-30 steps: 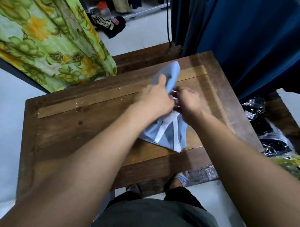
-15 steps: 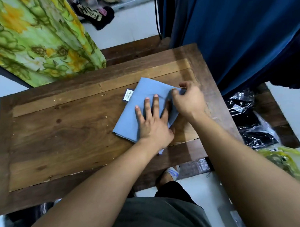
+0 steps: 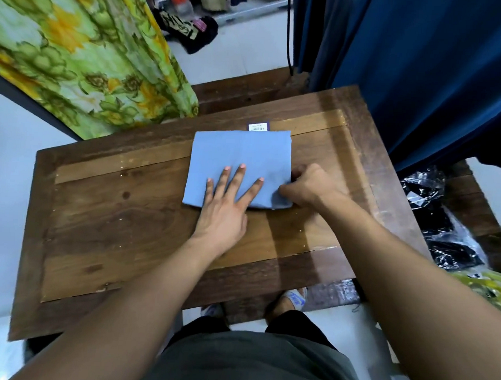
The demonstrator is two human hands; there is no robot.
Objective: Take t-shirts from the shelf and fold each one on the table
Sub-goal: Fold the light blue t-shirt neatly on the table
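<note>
Pressing flat on the near half of the shirt (image 3: 240,158), the left hand (image 3: 224,210) lies with fingers straight and spread, its heel on the table (image 3: 123,213). Just right of it, the right hand (image 3: 309,186) is curled at the shirt's near right corner, which appears to be pinched between thumb and fingers; the fingertips themselves are hidden. The shirt is seen as a compact blue rectangle, lying flat at the table's middle, toward the far side, with a tag (image 3: 258,127) showing past its far edge.

The fold is judged to be in its last stage: the bundle is being smoothed and its right edge squared. Next, the corner would need to be tucked or released, the hands lifted off, and another shirt fetched. The shelf cannot be identified in view. Bagged dark clothes (image 3: 441,225) are seen to the right of the table.
</note>
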